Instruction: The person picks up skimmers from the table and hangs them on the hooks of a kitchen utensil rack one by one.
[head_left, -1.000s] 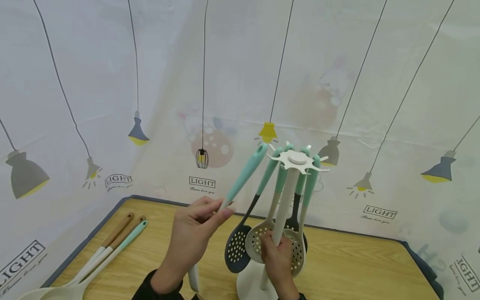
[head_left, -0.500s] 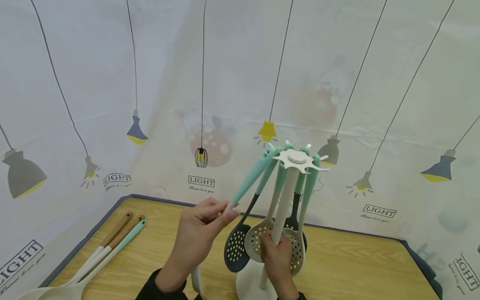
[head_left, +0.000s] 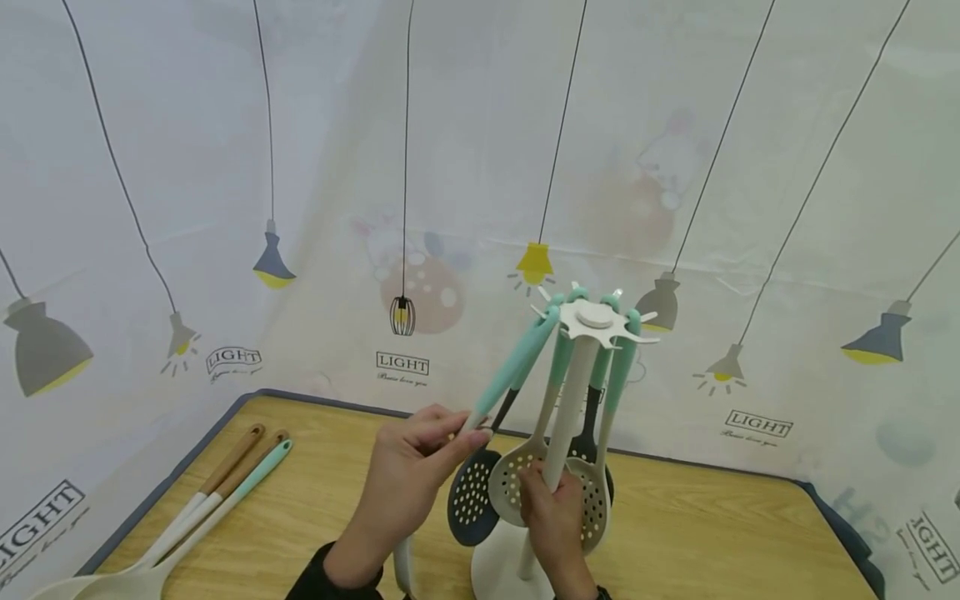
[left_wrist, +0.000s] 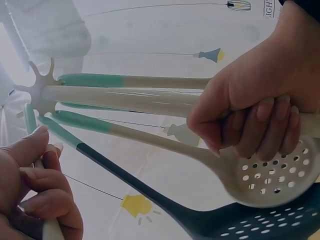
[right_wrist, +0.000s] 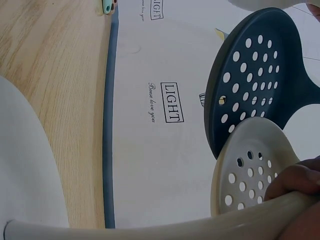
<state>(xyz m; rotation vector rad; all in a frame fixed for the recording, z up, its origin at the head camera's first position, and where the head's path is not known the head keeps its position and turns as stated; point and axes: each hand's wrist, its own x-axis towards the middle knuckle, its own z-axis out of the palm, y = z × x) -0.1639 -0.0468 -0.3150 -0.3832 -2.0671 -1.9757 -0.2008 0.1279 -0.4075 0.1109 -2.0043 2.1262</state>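
Observation:
My left hand point(head_left: 416, 467) pinches a kitchen utensil point(head_left: 504, 375) with a mint handle and pale shaft between thumb and fingers. Its handle tip is at the hooked white top point(head_left: 596, 321) of a utensil stand; I cannot tell whether it is hooked on. The utensil's lower end drops below the head view, so its kind is hidden. My right hand point(head_left: 555, 508) grips the stand's white pole point(head_left: 572, 408). Around the pole hang several mint-handled utensils, among them a dark slotted skimmer point(head_left: 474, 498) and a beige one point(left_wrist: 275, 175).
At the table's left lie three pale-headed utensils, two with brown handles point(head_left: 234, 458) and one with a mint handle point(head_left: 266, 467). The stand's round white base point(head_left: 498, 567) rests on the wooden tabletop point(head_left: 712, 525). Behind hangs a lamp-printed cloth point(head_left: 480, 167).
My left hand has moved right with the pinched utensil, bringing its handle tip from beside the stand's top to its hooks. My right hand stays on the pole.

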